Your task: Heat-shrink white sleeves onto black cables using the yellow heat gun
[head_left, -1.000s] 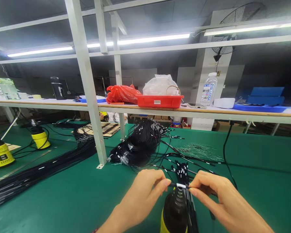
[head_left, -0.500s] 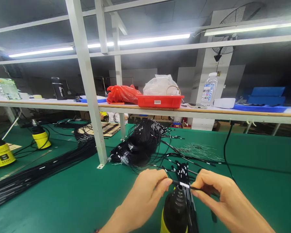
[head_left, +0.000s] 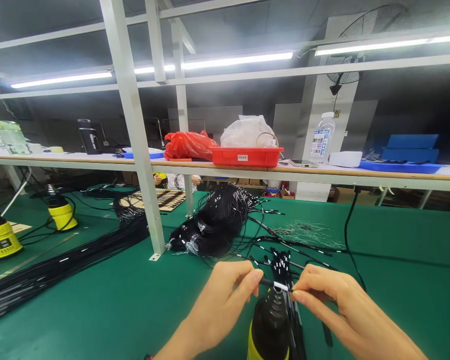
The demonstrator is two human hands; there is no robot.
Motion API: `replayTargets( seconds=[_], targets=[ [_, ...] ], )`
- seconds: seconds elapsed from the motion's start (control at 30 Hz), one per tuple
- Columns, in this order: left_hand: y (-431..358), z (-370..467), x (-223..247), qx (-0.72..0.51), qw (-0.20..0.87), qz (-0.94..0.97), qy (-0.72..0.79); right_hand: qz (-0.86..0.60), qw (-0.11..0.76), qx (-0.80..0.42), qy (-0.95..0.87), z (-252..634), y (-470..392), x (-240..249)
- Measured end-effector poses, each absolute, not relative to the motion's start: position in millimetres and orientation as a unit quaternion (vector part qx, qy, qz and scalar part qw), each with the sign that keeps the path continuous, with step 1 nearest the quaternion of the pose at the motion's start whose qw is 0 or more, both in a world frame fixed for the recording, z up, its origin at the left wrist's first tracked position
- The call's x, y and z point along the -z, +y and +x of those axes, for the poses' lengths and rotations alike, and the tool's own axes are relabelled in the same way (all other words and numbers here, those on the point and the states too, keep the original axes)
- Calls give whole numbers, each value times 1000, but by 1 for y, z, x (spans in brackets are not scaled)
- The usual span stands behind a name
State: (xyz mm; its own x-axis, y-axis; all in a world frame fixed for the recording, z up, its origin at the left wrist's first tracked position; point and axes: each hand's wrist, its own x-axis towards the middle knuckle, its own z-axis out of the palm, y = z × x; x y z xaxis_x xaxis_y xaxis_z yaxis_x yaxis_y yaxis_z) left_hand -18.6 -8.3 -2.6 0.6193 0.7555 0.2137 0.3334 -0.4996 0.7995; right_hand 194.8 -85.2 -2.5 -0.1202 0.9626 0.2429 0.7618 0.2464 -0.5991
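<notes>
Between my two hands a thin black cable is stretched, with a white sleeve around it. My left hand pinches the cable on the left of the sleeve. On the right, the thumb and forefinger of my right hand pinch it close to the sleeve's end. Directly under the sleeve stands the stepped nozzle of a black and yellow heat gun, pointing up. Behind and beside it lies a bundle of black cables with white marks near their ends.
A large coil of black cables lies beyond my hands, left of a patch of loose thin strands. Long cables run along the green table at left, near two more heat guns. A shelf post rises there; a red tray sits above.
Both hands have shifted slightly left with the cable, and the white sleeve is still over the nozzle. My left thumb sits a little higher.
</notes>
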Motion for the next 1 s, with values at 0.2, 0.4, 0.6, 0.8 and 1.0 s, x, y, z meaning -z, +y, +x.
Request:
replayTargets(
  seconds=[0.2,0.4,0.6,0.8,1.0],
  targets=[
    [-6,-19,4,-324,376,806,323,-610,294,-133,-724,191,-81,7],
    [-9,-22,4,-324,377,807,319,-612,300,-128,-721,191,-80,10],
    [-9,-21,8,-300,350,823,333,-592,296,-150,-734,190,-88,10],
    [-11,-18,4,-353,369,800,315,-618,365,-163,-677,200,-72,18],
    [-10,-37,45,-376,340,778,371,-705,444,-145,-533,258,-39,113]
  ],
)
